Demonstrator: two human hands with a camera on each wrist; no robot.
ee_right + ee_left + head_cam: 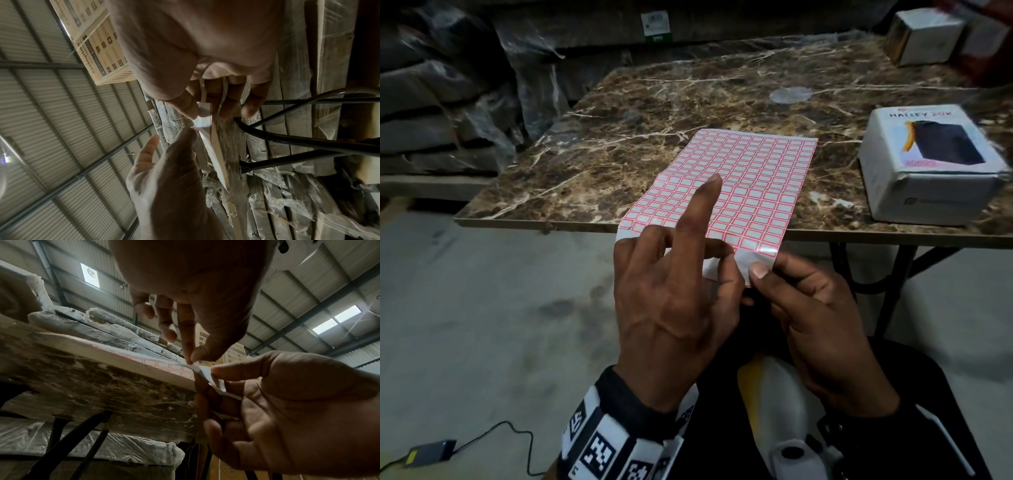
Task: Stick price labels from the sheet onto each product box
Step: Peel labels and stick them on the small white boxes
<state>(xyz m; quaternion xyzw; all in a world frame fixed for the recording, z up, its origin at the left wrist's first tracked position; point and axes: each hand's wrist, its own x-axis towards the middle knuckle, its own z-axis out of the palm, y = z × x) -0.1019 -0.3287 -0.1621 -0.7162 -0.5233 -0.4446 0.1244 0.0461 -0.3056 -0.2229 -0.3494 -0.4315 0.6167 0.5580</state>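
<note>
red-bordered label sheet point(736, 185) overhanging table edge, white product box point(928, 164) right

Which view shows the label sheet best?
Head view: the whole label sheet lies on the table, grid visible. Left wrist shows only its near edge from below; right wrist just the pinched corner, edge-on.

The head view looks forward and down over the brown marble-patterned worktop point(640, 113) from close above. The left wrist view sits below the worktop's near edge point(127, 356), facing up toward the corrugated metal roof point(308, 280). The right wrist view, rotated sideways, also faces upward. All three views share the white, red-gridded label sheet point(750, 178) at the worktop's edge.
</note>
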